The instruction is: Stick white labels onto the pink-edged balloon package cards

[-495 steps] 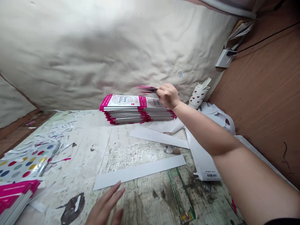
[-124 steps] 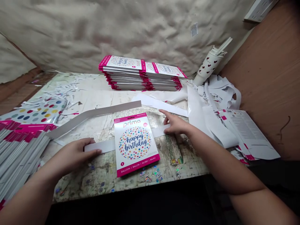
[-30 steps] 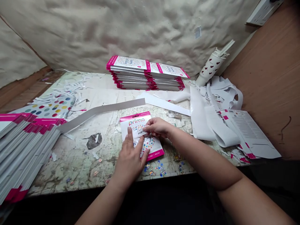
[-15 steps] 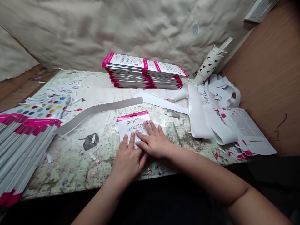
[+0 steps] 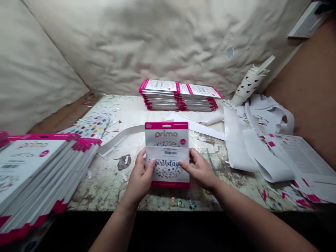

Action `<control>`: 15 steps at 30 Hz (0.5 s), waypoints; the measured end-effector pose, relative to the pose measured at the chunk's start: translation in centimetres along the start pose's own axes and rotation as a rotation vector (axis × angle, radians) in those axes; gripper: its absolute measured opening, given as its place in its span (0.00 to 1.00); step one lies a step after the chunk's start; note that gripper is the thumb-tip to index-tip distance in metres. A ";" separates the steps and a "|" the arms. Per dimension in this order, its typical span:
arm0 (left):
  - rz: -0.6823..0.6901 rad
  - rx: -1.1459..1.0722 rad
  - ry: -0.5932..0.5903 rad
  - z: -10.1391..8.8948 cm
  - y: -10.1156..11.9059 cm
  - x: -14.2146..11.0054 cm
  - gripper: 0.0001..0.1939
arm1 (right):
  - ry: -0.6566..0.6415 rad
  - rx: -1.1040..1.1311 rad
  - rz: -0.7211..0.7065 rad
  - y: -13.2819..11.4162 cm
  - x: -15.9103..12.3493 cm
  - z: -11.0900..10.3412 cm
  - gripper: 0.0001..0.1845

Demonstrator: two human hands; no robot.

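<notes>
A pink and white "prima" balloon pack [image 5: 167, 138] with a white barcode label stuck across its front is lifted off the worn table [image 5: 110, 182], tilted up toward me. My left hand [image 5: 139, 180] grips its lower left edge, thumb on the front. My right hand [image 5: 201, 171] grips its lower right edge the same way. Both hands are closed on the pack near the table's front edge.
A stack of the same packs [image 5: 178, 94] lies at the back. Another fanned stack [image 5: 34, 171] fills the left front. White backing strips and paper scraps [image 5: 259, 140] pile up on the right by a heart-patterned tube [image 5: 246, 87]. A polka-dot sheet [image 5: 90, 127] lies left.
The hands pressed a white label flat onto the pack on the table; now both hands have lifted the pack and hold it upright by its sides. The camera view has shifted left.
</notes>
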State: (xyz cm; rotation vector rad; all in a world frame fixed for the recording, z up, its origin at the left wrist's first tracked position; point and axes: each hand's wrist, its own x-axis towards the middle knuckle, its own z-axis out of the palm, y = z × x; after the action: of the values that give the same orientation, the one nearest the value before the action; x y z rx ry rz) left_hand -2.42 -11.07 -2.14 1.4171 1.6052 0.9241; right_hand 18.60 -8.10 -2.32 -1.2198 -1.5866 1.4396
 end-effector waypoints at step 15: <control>0.433 1.190 0.432 -6.7 6.1 -5.1 0.33 | -0.164 0.231 -0.218 -4.8 -0.9 0.8 0.24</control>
State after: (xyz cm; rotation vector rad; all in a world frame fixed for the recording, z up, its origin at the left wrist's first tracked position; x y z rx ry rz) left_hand -5.57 -15.60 6.63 2.5637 2.3998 0.4613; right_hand 17.21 -9.03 2.35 -0.7889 -1.5544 1.5606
